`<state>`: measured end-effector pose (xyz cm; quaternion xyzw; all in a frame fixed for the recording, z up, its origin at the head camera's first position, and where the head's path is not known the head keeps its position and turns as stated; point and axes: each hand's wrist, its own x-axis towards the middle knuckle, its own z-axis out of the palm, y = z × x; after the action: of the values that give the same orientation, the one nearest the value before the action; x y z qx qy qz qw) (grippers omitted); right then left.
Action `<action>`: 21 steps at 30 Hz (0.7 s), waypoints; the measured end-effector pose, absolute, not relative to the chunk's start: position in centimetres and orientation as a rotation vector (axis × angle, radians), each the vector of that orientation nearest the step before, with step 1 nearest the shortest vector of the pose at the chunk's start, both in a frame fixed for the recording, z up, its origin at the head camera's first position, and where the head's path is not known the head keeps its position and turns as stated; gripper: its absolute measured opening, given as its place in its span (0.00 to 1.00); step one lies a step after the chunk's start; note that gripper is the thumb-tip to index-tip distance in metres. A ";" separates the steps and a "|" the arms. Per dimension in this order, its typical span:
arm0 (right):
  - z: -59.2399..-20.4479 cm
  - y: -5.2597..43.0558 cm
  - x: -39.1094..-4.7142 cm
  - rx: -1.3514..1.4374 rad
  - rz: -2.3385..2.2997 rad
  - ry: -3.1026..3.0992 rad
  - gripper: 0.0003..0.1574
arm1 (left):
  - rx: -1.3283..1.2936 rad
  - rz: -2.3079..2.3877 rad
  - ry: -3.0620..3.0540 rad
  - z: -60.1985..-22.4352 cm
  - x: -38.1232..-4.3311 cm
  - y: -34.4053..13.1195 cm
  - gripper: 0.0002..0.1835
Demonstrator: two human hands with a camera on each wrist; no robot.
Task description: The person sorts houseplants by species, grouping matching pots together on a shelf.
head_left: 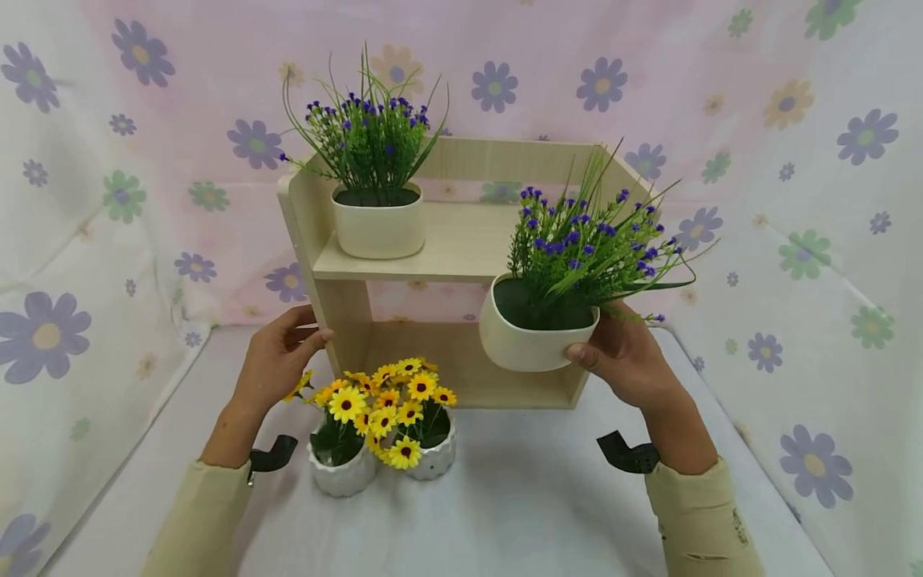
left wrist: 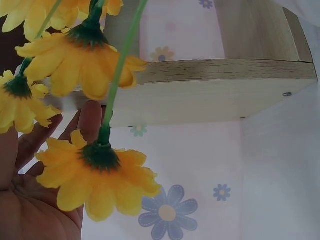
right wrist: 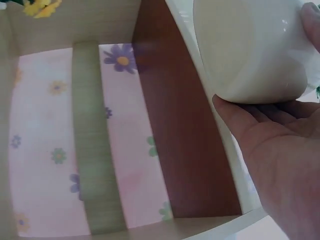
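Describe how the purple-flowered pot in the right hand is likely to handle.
The glossy pot may slip in the right hand. Its thin-bladed foliage probably flexes. Spreading wider than the pot, it could make the whole top-heavy.

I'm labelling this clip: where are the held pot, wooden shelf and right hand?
Held pot [head_left: 530, 349], head view: front wall.
Wooden shelf [head_left: 461, 240], head view: upper board.
Right hand [head_left: 630, 359], head view: hand's middle.

Head: held cream planter [head_left: 537, 340] hides most right grip [head_left: 627, 361] fingers, part of shelf unit [head_left: 461, 240]; sleeves [head_left: 202, 513] cut at bottom. Left wrist: yellow flowers [left wrist: 100, 180] partly cover left grip [left wrist: 45, 207]
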<state>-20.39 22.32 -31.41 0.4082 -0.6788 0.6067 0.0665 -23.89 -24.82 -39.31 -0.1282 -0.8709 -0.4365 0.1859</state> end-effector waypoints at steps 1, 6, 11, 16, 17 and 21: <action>-31.0 22.3 -20.5 1.230 1.823 -2.044 0.49 | -0.362 -1.231 -2.451 -39.3 -23.9 -24.8 0.27; -29.1 22.1 -21.5 1.216 1.744 -2.073 0.54 | -0.358 -1.238 -2.458 -39.2 -23.9 -24.8 0.27; -27.7 21.8 -23.0 1.234 1.705 -2.058 0.54 | -0.362 -1.259 -2.451 -39.3 -23.9 -24.8 0.27; -27.0 21.6 -24.2 1.225 1.741 -2.031 0.49 | -0.353 -1.247 -2.461 -39.4 -23.9 -24.8 0.27; -26.9 21.6 -24.4 1.221 1.747 -2.034 0.47 | -0.351 -1.244 -2.464 -39.4 -23.9 -24.8 0.27; -26.5 21.4 -25.1 1.181 1.763 -2.064 0.45 | -0.350 -1.239 -2.464 -39.3 -23.9 -24.8 0.27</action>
<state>-25.12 21.40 -26.52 0.3975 -0.6944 0.5930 0.0906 -23.90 -24.76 -39.31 -0.1239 -0.8718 -0.4383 0.1800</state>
